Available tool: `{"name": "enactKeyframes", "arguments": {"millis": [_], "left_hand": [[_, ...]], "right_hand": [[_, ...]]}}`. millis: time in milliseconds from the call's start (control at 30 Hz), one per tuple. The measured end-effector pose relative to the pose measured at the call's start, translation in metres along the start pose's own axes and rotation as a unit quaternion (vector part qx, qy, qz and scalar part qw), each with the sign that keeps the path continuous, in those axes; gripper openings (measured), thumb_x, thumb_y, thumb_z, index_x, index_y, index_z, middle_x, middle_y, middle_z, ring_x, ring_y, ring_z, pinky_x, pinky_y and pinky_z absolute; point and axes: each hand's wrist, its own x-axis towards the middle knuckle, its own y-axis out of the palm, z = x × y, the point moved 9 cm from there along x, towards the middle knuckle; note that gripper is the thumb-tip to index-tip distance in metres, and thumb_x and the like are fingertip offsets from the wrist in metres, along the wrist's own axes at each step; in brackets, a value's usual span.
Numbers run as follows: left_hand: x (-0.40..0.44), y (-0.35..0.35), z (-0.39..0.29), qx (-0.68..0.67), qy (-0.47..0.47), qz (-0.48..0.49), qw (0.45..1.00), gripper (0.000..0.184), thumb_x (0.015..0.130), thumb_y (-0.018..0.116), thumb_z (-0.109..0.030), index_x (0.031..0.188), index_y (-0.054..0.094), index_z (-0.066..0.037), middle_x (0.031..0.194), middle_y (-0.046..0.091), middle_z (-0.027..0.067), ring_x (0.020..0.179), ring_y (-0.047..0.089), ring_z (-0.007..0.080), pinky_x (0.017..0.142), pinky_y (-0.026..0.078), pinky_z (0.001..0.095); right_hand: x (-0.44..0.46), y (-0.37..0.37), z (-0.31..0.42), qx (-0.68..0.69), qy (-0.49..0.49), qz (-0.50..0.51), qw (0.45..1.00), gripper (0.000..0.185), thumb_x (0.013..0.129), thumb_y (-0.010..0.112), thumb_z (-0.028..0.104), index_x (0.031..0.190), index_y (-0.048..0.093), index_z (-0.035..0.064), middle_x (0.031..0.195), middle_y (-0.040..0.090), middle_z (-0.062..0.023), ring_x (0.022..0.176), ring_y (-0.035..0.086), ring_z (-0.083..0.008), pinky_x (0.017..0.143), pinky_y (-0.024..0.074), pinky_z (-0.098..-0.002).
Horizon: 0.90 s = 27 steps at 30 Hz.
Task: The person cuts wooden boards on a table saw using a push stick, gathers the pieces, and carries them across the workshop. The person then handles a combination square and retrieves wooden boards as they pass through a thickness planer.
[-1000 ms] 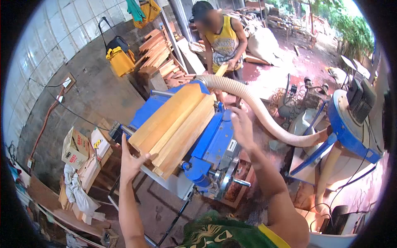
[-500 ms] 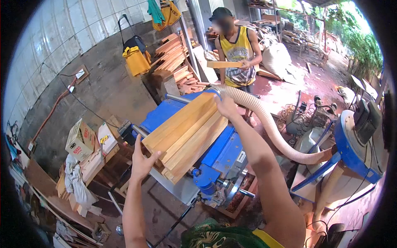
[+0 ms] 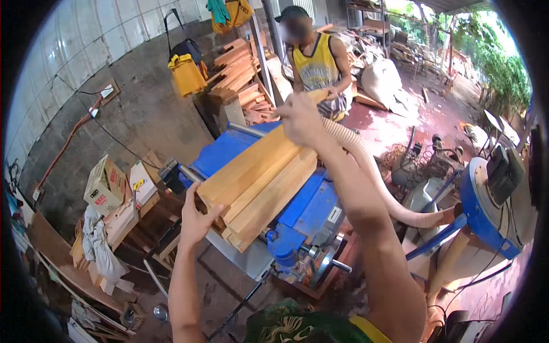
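Note:
Several long wooden boards (image 3: 257,186) lie stacked on top of a blue machine (image 3: 297,226). At their near left end, my left hand (image 3: 200,214) has its thumb and fingers spread around the board ends and touches them. My right hand (image 3: 302,119) is raised over the far end of the stack, its fingers bent; what it holds, if anything, is hidden. Just beyond it, a co-worker (image 3: 317,66) in a yellow tank top holds a light wooden piece (image 3: 318,95) whose near end is behind my right hand.
A ribbed hose (image 3: 372,166) runs from behind the stack to a blue and white dust collector (image 3: 477,194) at the right. A cardboard box (image 3: 106,186) stands on boards at the left. More lumber (image 3: 240,74) is piled against the wall behind.
My right hand has risen from the far end of the boards toward the co-worker's wooden piece. The co-worker has leaned forward with that piece. My left hand stays at the near end.

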Motion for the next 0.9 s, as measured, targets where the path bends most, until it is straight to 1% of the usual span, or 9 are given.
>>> {"name": "enactKeyframes", "arguments": {"millis": [67,167,267,367,500,567,700,800,900], "left_hand": [[-0.003,-0.003,-0.009,0.004,0.015,-0.024,1.000,0.088,0.082,0.082,-0.034,0.148,0.037,0.004,0.138,0.054,0.0239,0.128,0.054,0.0320,0.108,0.041,0.0416],[-0.014,-0.002,-0.016,0.065,0.077,-0.049,0.994,0.089,0.080,0.082,-0.030,0.150,0.037,0.001,0.142,0.052,0.0204,0.131,0.051,0.0318,0.111,0.039,0.0421],[-0.022,-0.003,-0.011,0.034,0.052,-0.079,0.995,0.090,0.080,0.081,-0.026,0.151,0.033,0.003,0.145,0.048,0.0240,0.135,0.048,0.0323,0.112,0.037,0.0433],[-0.017,-0.001,-0.012,-0.012,0.021,-0.090,0.996,0.098,0.078,0.083,-0.027,0.152,0.028,0.005,0.143,0.051,0.0265,0.134,0.050,0.0324,0.111,0.039,0.0427],[-0.002,0.003,-0.007,-0.015,-0.029,-0.037,0.999,0.110,0.073,0.087,-0.030,0.153,0.022,0.005,0.134,0.059,0.0270,0.126,0.057,0.0322,0.107,0.043,0.0409],[0.001,0.004,-0.006,-0.018,-0.033,-0.039,0.999,0.106,0.071,0.089,-0.032,0.150,0.028,0.004,0.129,0.062,0.0253,0.121,0.061,0.0316,0.105,0.045,0.0404],[0.003,0.004,-0.002,0.014,-0.066,-0.041,0.997,0.092,0.067,0.090,-0.034,0.139,0.044,0.001,0.123,0.065,0.0216,0.114,0.063,0.0298,0.102,0.047,0.0405],[0.005,-0.002,0.000,0.107,-0.035,-0.070,0.991,0.085,0.064,0.090,-0.036,0.131,0.051,-0.001,0.117,0.067,0.0217,0.118,0.061,0.0370,0.117,0.029,0.0519],[0.005,-0.006,-0.020,0.103,0.001,-0.070,0.992,0.081,0.064,0.090,-0.037,0.128,0.054,-0.002,0.115,0.067,0.0194,0.118,0.059,0.0381,0.121,0.016,0.0566]], "right_hand": [[0.012,0.012,-0.048,0.014,0.070,0.020,0.997,0.033,0.092,0.056,0.017,0.121,0.064,0.0021,0.117,0.065,-0.0253,0.110,0.060,-0.0456,0.096,0.0443,-0.0499],[-0.034,0.056,-0.111,0.077,0.311,0.066,0.945,0.034,0.093,0.055,0.028,0.111,0.069,0.0025,0.108,0.068,-0.0247,0.108,0.062,-0.0441,0.095,0.0450,-0.0524],[-0.076,0.110,-0.159,0.177,0.397,0.031,0.900,0.053,0.094,0.053,0.045,0.119,0.067,-0.0003,0.118,0.066,-0.0303,0.117,0.061,-0.0440,0.101,0.0451,-0.0475],[-0.082,0.140,-0.184,0.144,0.434,0.035,0.889,0.067,0.091,0.056,0.055,0.122,0.064,-0.0050,0.121,0.064,-0.0335,0.120,0.060,-0.0430,0.102,0.0455,-0.0450],[-0.075,0.155,-0.182,0.180,0.432,0.125,0.875,0.069,0.089,0.060,0.056,0.116,0.066,-0.0074,0.114,0.067,-0.0324,0.113,0.065,-0.0423,0.099,0.0475,-0.0452],[-0.072,0.162,-0.172,0.187,0.412,0.188,0.872,0.068,0.090,0.061,0.055,0.117,0.067,-0.0078,0.114,0.068,-0.0301,0.111,0.065,-0.0414,0.100,0.0472,-0.0440],[-0.079,0.142,-0.149,0.201,0.445,0.159,0.858,0.063,0.085,0.068,0.054,0.111,0.070,-0.0039,0.107,0.071,-0.0271,0.103,0.069,-0.0359,0.092,0.0515,-0.0425],[-0.073,0.148,-0.166,0.183,0.413,0.118,0.884,0.065,0.082,0.069,0.056,0.106,0.071,-0.0042,0.105,0.070,-0.0281,0.097,0.072,-0.0332,0.085,0.0546,-0.0423],[-0.071,0.149,-0.171,0.197,0.410,0.094,0.886,0.065,0.081,0.072,0.053,0.111,0.068,-0.0048,0.105,0.071,-0.0258,0.092,0.072,-0.0294,0.083,0.0562,-0.0399]]}}
